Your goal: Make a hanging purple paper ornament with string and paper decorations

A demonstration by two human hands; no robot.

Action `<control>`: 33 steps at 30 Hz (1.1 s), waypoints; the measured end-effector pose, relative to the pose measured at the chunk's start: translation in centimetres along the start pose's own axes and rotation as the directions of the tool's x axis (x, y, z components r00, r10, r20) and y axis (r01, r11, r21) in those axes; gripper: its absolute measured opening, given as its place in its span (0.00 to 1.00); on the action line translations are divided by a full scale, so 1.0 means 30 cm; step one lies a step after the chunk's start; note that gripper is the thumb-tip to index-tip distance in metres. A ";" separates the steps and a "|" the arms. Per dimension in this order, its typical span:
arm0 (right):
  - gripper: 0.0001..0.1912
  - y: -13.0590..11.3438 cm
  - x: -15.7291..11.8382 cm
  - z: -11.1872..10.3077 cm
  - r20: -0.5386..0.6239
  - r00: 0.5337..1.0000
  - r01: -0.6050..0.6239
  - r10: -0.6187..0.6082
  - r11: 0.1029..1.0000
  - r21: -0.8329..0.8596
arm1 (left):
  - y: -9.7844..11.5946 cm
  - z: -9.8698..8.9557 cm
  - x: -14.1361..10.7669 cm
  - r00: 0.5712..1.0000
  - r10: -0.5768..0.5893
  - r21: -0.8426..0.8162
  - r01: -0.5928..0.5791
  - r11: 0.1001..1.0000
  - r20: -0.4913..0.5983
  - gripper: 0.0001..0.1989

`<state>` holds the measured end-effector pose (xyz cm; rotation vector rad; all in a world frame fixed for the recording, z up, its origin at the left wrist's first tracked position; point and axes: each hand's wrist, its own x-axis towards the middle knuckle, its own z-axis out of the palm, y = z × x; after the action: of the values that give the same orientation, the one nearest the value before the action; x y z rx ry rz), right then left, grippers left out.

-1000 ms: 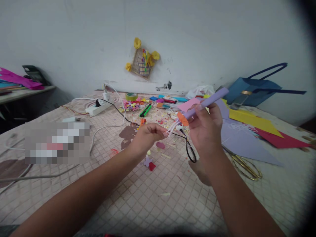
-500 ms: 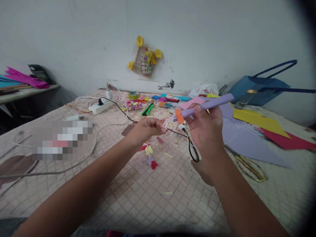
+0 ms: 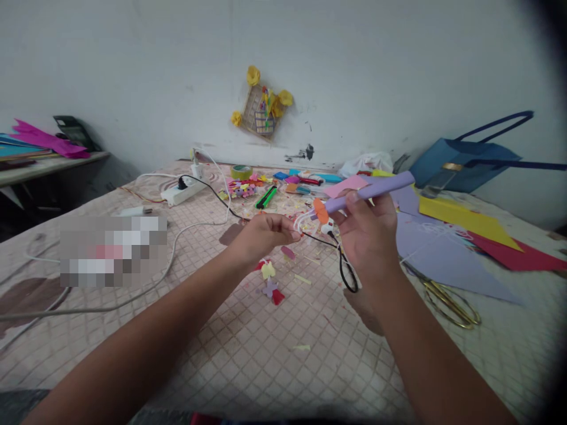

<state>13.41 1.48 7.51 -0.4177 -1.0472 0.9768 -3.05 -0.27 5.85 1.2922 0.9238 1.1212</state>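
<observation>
My right hand (image 3: pixel 370 230) is closed around a rolled purple paper tube (image 3: pixel 387 186), tilted up to the right. An orange paper cut-out (image 3: pixel 320 211) sits at the tube's left end. White string (image 3: pixel 302 219) loops from that end to my left hand (image 3: pixel 272 236), whose thumb and fingers pinch it. Below my left hand are small paper cut-outs: a yellow butterfly shape (image 3: pixel 268 270), a purple one (image 3: pixel 270 288) and a red piece (image 3: pixel 277 297). Behind my right hand shows a white object with a black cord (image 3: pixel 348 277); its kind is partly hidden.
A white power strip (image 3: pixel 183 192) with cables lies at the left. At the back are a green cutter knife (image 3: pixel 266 197), tape (image 3: pixel 241 172) and paper cut-outs (image 3: pixel 243 189). Gold-handled scissors (image 3: pixel 449 301), coloured sheets (image 3: pixel 469 221) and a blue bag (image 3: pixel 460 162) are at the right.
The tube and my right hand have shifted very slightly left and down. My left hand still pinches the string; otherwise only the view has moved a little.
</observation>
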 end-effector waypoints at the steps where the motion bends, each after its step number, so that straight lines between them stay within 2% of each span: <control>1: 0.15 0.001 0.000 -0.001 0.005 1.000 0.002 -0.002 1.000 -0.005 | 0.000 0.000 0.000 1.000 -0.003 0.002 0.003 1.000 0.000 0.06; 20: 0.14 0.007 0.004 -0.007 0.000 1.000 -0.003 0.003 0.999 -0.035 | 0.001 0.010 -0.005 1.000 -0.024 0.000 0.024 1.000 0.008 0.06; 25: 0.15 0.006 0.005 -0.009 0.006 1.000 0.007 -0.007 0.999 -0.036 | -0.014 0.008 0.003 1.000 0.015 -0.019 -0.014 1.000 0.006 0.09; 33: 0.14 0.005 0.004 -0.006 -0.007 1.000 0.001 -0.001 1.000 0.006 | -0.024 0.007 0.006 1.000 0.012 -0.020 -0.012 1.000 0.002 0.08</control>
<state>13.50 1.70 7.38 -0.4156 -1.0382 0.9771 -2.73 -0.10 5.16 1.2839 0.9016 1.1355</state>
